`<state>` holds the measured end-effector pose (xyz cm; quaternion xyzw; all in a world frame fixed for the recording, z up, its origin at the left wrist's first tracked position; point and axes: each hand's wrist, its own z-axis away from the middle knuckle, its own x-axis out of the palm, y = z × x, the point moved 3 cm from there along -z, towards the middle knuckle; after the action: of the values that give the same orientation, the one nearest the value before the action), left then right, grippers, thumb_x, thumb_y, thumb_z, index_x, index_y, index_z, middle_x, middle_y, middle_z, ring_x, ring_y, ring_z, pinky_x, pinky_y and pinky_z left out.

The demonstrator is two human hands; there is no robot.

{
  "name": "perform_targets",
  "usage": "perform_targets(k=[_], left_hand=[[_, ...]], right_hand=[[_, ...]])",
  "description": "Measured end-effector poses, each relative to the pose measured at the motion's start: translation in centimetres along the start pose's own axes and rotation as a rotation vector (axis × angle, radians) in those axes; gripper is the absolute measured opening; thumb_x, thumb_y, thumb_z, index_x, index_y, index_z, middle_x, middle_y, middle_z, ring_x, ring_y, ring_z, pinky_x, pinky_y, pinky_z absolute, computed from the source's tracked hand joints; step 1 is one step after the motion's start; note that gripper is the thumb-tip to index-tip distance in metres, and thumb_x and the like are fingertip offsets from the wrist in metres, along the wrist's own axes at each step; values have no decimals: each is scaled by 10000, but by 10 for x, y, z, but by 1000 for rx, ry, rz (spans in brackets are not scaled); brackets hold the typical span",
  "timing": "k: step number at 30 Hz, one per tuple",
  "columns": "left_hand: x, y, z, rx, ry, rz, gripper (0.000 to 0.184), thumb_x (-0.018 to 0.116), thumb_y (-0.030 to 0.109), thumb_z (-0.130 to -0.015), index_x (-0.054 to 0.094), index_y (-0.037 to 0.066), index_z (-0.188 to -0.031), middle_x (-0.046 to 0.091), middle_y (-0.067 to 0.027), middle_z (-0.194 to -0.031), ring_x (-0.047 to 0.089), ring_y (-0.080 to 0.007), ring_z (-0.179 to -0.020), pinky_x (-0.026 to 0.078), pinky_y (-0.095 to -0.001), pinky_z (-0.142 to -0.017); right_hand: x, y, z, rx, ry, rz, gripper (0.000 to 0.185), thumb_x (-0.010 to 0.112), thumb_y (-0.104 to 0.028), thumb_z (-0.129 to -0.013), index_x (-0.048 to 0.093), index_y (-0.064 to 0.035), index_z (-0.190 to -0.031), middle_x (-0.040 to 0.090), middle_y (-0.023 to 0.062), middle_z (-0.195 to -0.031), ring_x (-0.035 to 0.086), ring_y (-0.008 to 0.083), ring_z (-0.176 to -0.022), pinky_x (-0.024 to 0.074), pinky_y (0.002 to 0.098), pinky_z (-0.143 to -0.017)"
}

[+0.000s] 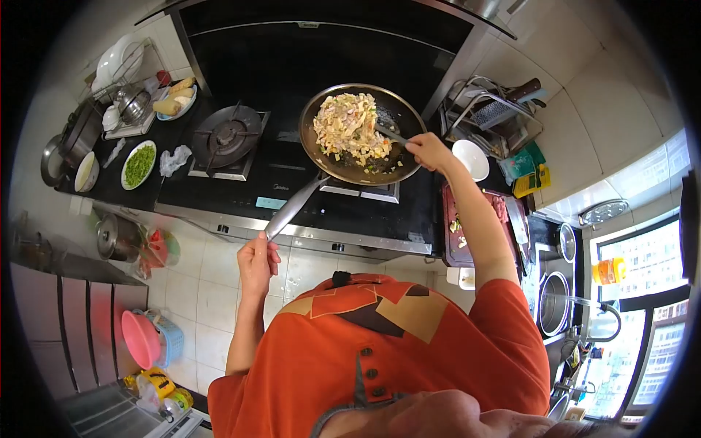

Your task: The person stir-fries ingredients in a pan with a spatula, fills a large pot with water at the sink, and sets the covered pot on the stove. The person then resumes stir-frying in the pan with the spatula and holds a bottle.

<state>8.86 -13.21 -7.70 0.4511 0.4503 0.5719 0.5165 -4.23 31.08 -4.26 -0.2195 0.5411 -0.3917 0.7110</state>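
A wide frying pan (398, 117) sits on the right burner of the black stove, tilted a little in this view. Pale chopped food with yellow and green bits (347, 124) is heaped in its left half. At the tip of the pan's long grey handle (296, 208), my left hand (258, 260) is closed with curled fingers and thumb on the end. My right hand (429, 152) grips a spatula (393, 134) over the pan's right rim. The spatula's blade is partly hidden in the food.
The left burner (228, 136) holds no pan. Chopped greens fill a white oval plate (148, 148) on the left counter. Right of the stove are a white bowl (471, 160), a red cutting board (456, 248), a knife rack (482, 109) and the sink (553, 303).
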Motion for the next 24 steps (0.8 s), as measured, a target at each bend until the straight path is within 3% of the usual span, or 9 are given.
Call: perform_targets(k=[2,5,10,12,13,14,15,18,24], left_hand=[[2,2,4,-36,-23,-7,443,463,360,-980,583,22,-721,515,-27,-534,397,-69,-382,307,-213,-354],[2,1,4,-38,-14,-7,446,460,363,-980,582,19,-724,511,-27,-533,392,-71,-382,309,-212,-357],[-3,3,3,-30,-33,-17,472,462,388,-973,590,11,-719,522,-34,-533,422,-74,-387,319,-211,-363],[-10,2,-3,-77,-153,-207,483,471,412,-961,630,-41,-904,609,-81,-652,508,-92,-440,374,-214,-377],[-9,6,-6,-75,-154,-208,483,471,412,-961,630,-41,-904,609,-81,-652,508,-92,-440,374,-214,-377],[-7,11,-10,-84,-165,-175,489,475,416,-957,572,-52,-1062,635,-106,-741,544,-107,-474,402,-222,-383],[-3,16,-14,-93,-174,-142,553,480,421,-952,515,-62,-1219,662,-131,-829,581,-122,-508,430,-229,-389],[20,25,-29,-293,-344,170,558,462,397,-962,397,6,-1354,661,-174,-969,602,-136,-546,438,-210,-390],[49,1,-58,-493,-790,214,314,437,357,-983,477,79,-1124,631,-83,-742,548,-130,-438,419,-246,-333]], right_hand=[[10,-13,13,-627,255,429,251,594,-221,-853,663,-56,-1028,639,171,-712,654,297,-685,506,402,-586],[2,-54,72,-530,299,666,195,589,-178,-840,663,-76,-988,641,193,-792,635,359,-854,504,454,-698],[-9,-76,39,-391,398,963,101,588,-146,-823,634,-73,-877,667,167,-866,651,348,-834,527,442,-700],[-4,-75,1,-357,450,1071,178,585,-183,-838,635,-90,-981,663,153,-804,648,341,-811,517,454,-692],[4,-83,-4,-409,414,1048,176,580,-171,-834,637,-91,-980,662,153,-799,650,338,-802,521,449,-682],[14,-99,-2,-463,376,1024,175,574,-160,-830,639,-91,-978,662,152,-794,653,335,-794,524,444,-671],[27,-111,8,-571,347,1049,176,563,-61,-782,673,-75,-919,677,157,-844,672,311,-831,547,408,-694],[50,-127,41,-615,185,1283,113,579,-52,-756,684,-60,-796,678,155,-805,680,297,-797,551,388,-659],[9,-162,137,-567,163,1314,103,600,-63,-740,692,-52,-787,676,152,-773,681,302,-783,549,379,-648]])
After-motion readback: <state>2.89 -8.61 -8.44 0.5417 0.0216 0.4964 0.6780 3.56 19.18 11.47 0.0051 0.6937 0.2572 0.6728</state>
